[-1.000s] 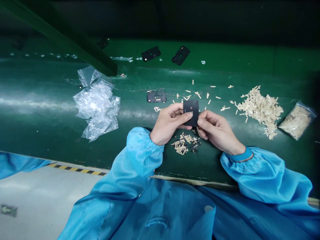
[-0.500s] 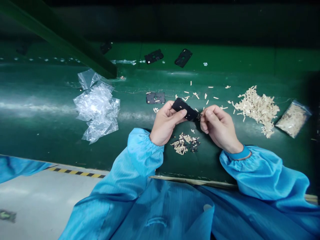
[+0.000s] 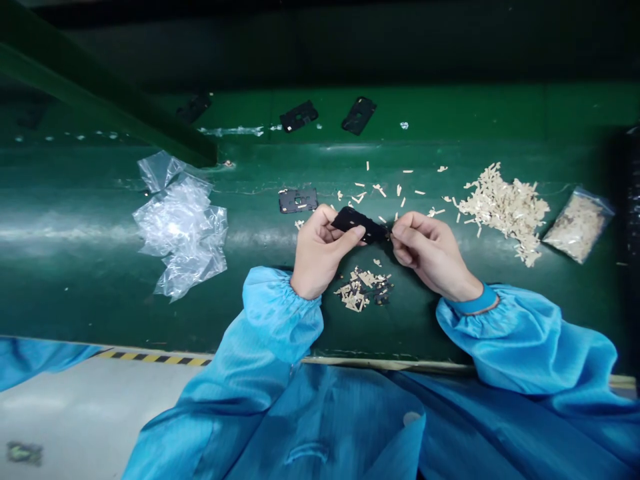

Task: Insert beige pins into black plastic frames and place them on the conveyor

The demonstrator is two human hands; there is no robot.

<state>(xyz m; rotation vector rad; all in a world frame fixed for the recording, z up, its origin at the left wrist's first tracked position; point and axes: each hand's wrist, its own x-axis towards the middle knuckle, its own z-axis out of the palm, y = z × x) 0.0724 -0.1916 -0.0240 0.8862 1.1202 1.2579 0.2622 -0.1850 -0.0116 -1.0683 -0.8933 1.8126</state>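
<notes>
My left hand (image 3: 317, 250) grips a small flat black plastic part (image 3: 361, 223), held tilted above the green belt (image 3: 90, 267). My right hand (image 3: 429, 253) is pinched at the part's right end, thumb and forefinger pressed together on something too small to make out. Below the hands lies a small heap of beige and black scraps (image 3: 364, 289). Both arms wear blue sleeves.
A second black part (image 3: 299, 200) lies just left of the hands; two more (image 3: 299, 116) (image 3: 359, 115) rest at the far side. Crumpled clear bags (image 3: 180, 223) sit to the left. A pile of beige strips (image 3: 503, 207) and a filled bag (image 3: 577, 225) lie right.
The black part has been turned from facing me upright to lying tilted and nearly edge-on. My right hand shifted from gripping its side to pinching at its right end.
</notes>
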